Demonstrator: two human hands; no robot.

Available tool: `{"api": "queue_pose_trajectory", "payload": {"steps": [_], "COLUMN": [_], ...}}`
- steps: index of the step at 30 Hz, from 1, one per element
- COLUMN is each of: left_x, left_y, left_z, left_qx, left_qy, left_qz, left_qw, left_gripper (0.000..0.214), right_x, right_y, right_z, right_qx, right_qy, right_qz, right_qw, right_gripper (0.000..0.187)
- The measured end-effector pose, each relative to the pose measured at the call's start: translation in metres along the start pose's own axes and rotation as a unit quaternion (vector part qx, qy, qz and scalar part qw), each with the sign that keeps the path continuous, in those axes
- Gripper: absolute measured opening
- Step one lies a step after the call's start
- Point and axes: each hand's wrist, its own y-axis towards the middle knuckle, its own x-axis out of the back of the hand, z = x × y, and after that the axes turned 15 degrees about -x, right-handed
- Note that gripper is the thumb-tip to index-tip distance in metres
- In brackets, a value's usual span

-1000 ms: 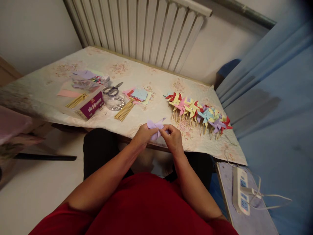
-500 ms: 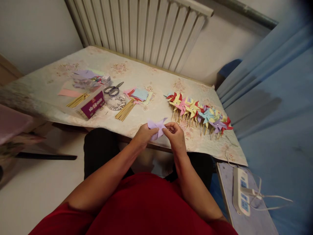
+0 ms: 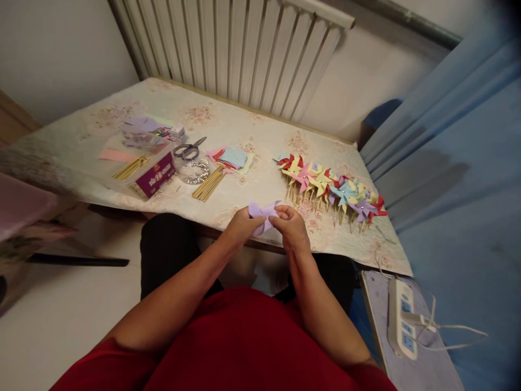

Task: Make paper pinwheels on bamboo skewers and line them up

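Observation:
A purple paper pinwheel (image 3: 257,210) with curled blades is held between my two hands at the table's front edge. My left hand (image 3: 241,226) grips its left side, thumb across the paper near the middle. Closed on the right side, my right hand (image 3: 292,226) pinches the paper between thumb and fingers. Fingertips partly cover the pinwheel's centre, so I cannot tell whether a pin is there. Thin sticks (image 3: 209,183) lie in a bundle beyond my left hand, beside a round clear dish (image 3: 194,171) of small shiny pins.
Finished pinwheels (image 3: 321,182) on sticks stand in rows at the right. Coloured paper squares (image 3: 234,157), scissors (image 3: 189,149) and a clear box with a purple label (image 3: 154,175) are on the flowered tablecloth (image 3: 260,130). A power strip (image 3: 401,320) with cables sits lower right.
Both hands stay on the purple pinwheel, which has shifted slightly right. Its blades look more folded in toward the middle, under my thumbs. Other things are unmoved.

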Motion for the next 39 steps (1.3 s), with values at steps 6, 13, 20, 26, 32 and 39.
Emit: {"api": "queue_pose_trajectory", "payload": {"steps": [6,13,20,26,32,39], "left_x": [0.000,-0.002,-0.001,0.003,0.018,0.051], "left_y": [-0.001,-0.001,-0.001,0.004,0.019,0.057], "left_z": [-0.001,0.003,0.002,0.003,0.014,0.020], "left_qx": [0.004,0.009,0.024,0.033,0.018,0.023], "left_qy": [0.004,-0.029,-0.054,-0.069,-0.094,-0.110], "left_qz": [0.001,-0.007,-0.012,-0.022,-0.017,-0.023], "left_qw": [1.000,1.000,0.998,0.997,0.995,0.993], "left_gripper": [0.032,0.035,0.035,0.031,0.031,0.029], "right_x": [-0.002,-0.004,-0.007,-0.013,-0.028,-0.049], "right_y": [0.001,0.001,0.005,0.009,0.025,0.063], "right_z": [-0.004,-0.007,-0.009,-0.010,-0.013,-0.001], "right_qx": [0.019,0.010,0.012,0.003,-0.007,0.023], "right_qy": [0.017,-0.001,0.004,0.009,0.010,-0.039], "right_qz": [-0.005,-0.004,-0.010,-0.004,-0.005,-0.057], "right_qw": [1.000,1.000,1.000,1.000,1.000,0.997], "right_gripper": [0.039,0.037,0.035,0.032,0.033,0.047]}}
